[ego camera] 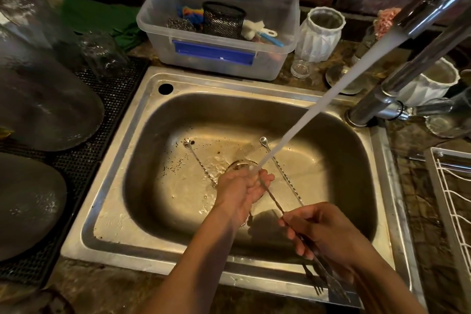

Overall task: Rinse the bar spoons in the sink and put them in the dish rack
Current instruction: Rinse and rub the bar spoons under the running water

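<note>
Water streams from the faucet (430,0) into the steel sink (142,115). My right hand (328,232) grips a twisted bar spoon (274,201) by its shaft, its forked end poking out below my wrist. My left hand (242,190) is closed around the spoon's far end, right where the water lands. Two more bar spoons lie on the sink floor: one on the left (197,158), its lower part hidden under my left hand, and one on the right (283,173). The white wire dish rack (451,201) stands at the right edge.
A clear plastic tub (178,46) of scrubbers sits behind the sink. Large glass plates (43,99) rest on a black mat on the left. White vases (319,33) and small glasses stand by the faucet base on the right.
</note>
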